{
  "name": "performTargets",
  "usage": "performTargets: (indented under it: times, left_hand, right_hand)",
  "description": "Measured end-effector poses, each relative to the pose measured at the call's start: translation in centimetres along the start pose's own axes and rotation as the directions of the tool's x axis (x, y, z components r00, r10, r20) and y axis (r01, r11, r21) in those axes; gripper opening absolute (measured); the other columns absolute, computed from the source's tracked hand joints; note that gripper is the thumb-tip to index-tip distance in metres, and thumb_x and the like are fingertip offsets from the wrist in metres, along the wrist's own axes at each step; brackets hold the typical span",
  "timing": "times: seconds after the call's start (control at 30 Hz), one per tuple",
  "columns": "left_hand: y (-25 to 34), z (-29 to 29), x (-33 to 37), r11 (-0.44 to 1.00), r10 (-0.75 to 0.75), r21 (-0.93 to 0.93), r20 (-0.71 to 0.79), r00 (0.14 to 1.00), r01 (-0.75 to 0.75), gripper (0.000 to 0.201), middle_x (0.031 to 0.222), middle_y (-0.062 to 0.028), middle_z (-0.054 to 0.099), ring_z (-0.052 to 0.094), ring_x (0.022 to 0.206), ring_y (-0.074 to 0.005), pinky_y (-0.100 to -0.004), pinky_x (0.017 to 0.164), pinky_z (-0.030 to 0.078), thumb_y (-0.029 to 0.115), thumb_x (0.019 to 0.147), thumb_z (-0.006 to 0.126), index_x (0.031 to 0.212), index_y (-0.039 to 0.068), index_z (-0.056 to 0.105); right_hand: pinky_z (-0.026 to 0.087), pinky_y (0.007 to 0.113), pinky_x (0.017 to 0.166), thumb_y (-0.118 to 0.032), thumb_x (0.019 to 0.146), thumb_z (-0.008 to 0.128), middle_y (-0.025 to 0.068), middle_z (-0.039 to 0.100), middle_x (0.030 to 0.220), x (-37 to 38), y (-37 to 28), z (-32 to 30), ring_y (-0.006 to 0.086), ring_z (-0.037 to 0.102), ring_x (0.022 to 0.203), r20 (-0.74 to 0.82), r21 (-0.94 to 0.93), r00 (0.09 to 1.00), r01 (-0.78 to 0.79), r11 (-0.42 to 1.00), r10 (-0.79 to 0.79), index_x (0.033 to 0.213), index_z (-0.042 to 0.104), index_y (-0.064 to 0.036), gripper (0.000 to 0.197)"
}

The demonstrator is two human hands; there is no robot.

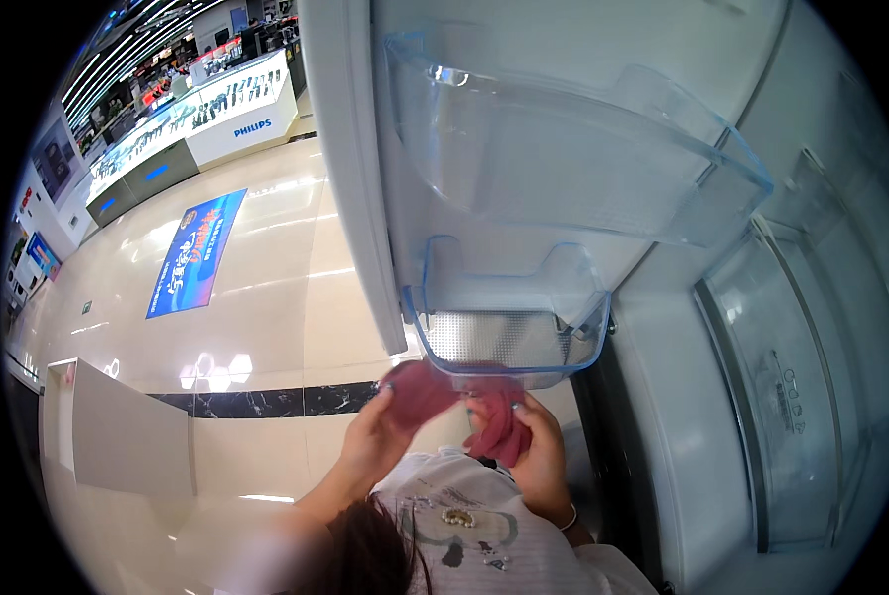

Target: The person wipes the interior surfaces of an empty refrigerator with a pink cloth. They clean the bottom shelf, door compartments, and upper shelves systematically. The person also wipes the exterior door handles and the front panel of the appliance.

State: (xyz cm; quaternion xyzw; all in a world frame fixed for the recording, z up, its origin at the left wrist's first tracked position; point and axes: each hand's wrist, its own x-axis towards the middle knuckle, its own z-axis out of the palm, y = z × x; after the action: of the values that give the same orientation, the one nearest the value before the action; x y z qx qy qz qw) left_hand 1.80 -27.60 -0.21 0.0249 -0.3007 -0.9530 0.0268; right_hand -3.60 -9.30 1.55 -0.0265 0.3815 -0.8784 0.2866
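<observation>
A dark pink cloth [501, 428] stretches between my two hands, just below the front of the lower clear door bin [524, 369]. My left hand [377, 434] grips its flatter, slightly blurred end, thumb on top. In my right hand [542, 456] the other end is bunched into folds, with the fingers closed round it. The cloth overlaps the bin's lower edge in view; whether it touches the bin I cannot tell. Above hangs a wider clear door bin [583, 149]. Both bins are fixed to the inside of an open refrigerator door [350, 178], and nothing shows in them.
Clear-fronted drawers [777, 397] stand inside the refrigerator on the right. A white box-like stand [132, 431] is on the tiled floor [266, 347] at the left. Farther off are a blue floor mat [198, 253] and a lit display counter [206, 124].
</observation>
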Motion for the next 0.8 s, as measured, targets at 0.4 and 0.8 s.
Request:
performTargets:
  times: [0.4, 0.8]
  left_hand:
    - [0.7, -0.3, -1.1, 0.418, 0.653, 0.657, 0.263, 0.71, -0.628, 0.066, 0.13, -0.0078, 0.039, 0.042, 0.113, -0.019, -0.0303, 0.095, 0.03, 0.043, 0.088, 0.041, 0.133, -0.002, 0.028]
    - [3.7, 0.3, 5.2, -0.384, 0.564, 0.699, 0.695, 0.446, -0.604, 0.016, 0.092, -0.0158, 0.058, 0.055, 0.084, -0.0335, -0.0387, 0.075, 0.043, -0.004, 0.071, 0.056, 0.087, -0.002, 0.059]
  right_hand:
    - [0.046, 0.025, 0.083, -0.005, 0.089, 0.044, 0.0128, 0.057, 0.108, 0.6, 0.8, 1.6, 0.0179, 0.058, 0.099, 0.337, -0.347, 0.845, -0.298, 0.889, 0.415, 0.126, 0.039, 0.0056, 0.038]
    - [0.047, 0.023, 0.077, -0.004, 0.089, 0.049, 0.0086, 0.056, 0.106, 2.2, 1.5, 2.5, 0.0113, 0.057, 0.086, 0.364, -0.408, 0.898, -0.086, 0.909, 0.248, 0.132, 0.033, 0.0031, 0.047]
